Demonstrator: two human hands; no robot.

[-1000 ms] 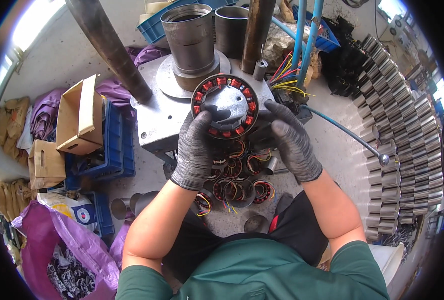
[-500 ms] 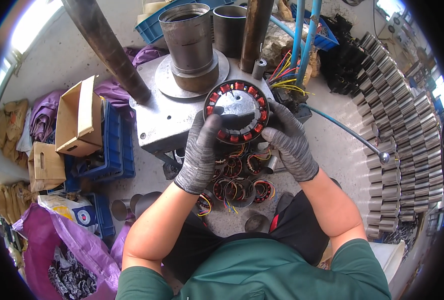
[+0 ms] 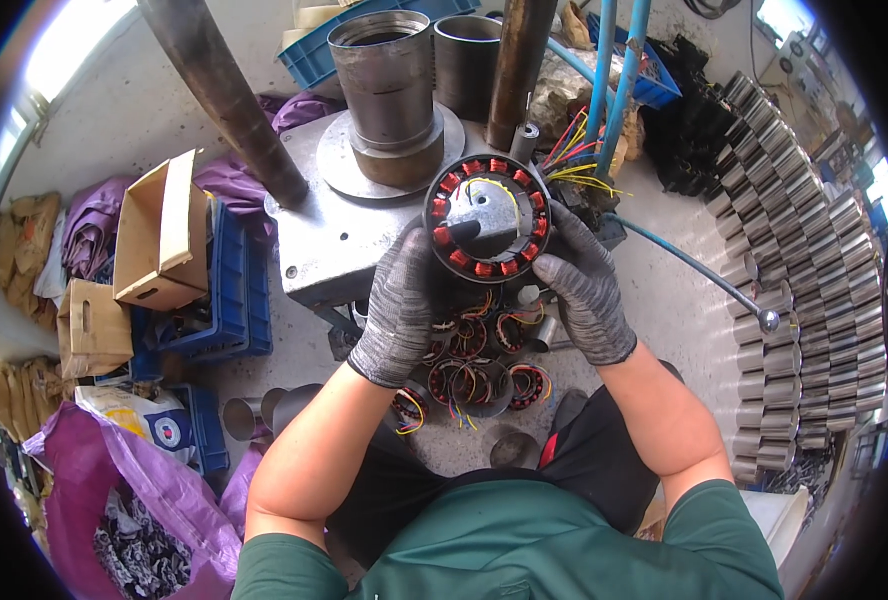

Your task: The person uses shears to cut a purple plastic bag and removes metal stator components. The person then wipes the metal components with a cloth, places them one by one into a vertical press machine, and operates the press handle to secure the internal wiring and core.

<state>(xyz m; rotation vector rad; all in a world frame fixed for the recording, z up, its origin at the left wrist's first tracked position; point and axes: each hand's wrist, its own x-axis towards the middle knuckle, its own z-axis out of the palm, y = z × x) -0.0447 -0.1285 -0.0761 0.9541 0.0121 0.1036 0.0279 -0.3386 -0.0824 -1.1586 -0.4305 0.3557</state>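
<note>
A ring-shaped motor stator [image 3: 483, 269] with red copper coils round its inside is held up between my gloved hands, in front of the metal press table [image 3: 314, 245]. My left hand [image 3: 396, 305] grips its left side, a dark fingertip showing inside the ring. My right hand [image 3: 589, 295] is closed on the lower right rim, thumb in front. A thin yellow wire shows across the opening. Behind the stator, a steel cylinder [image 3: 384, 90] stands upright on a round base plate [image 3: 339, 170] on the table. Several more stators [image 3: 467, 338] with coloured leads lie below my hands.
Stacked steel sleeves [image 3: 769, 370] line the right side. A blue lever with a ball end [image 3: 768, 320] juts out right of the table. Thick columns [image 3: 226, 105] rise from the table. At left are cardboard boxes [image 3: 159, 245], blue crates [image 3: 239, 290] and a purple sack [image 3: 144, 450].
The stator has shifted slightly right and turned in my hands, so its coils show more plainly. My left thumb no longer lies over the front of the ring.
</note>
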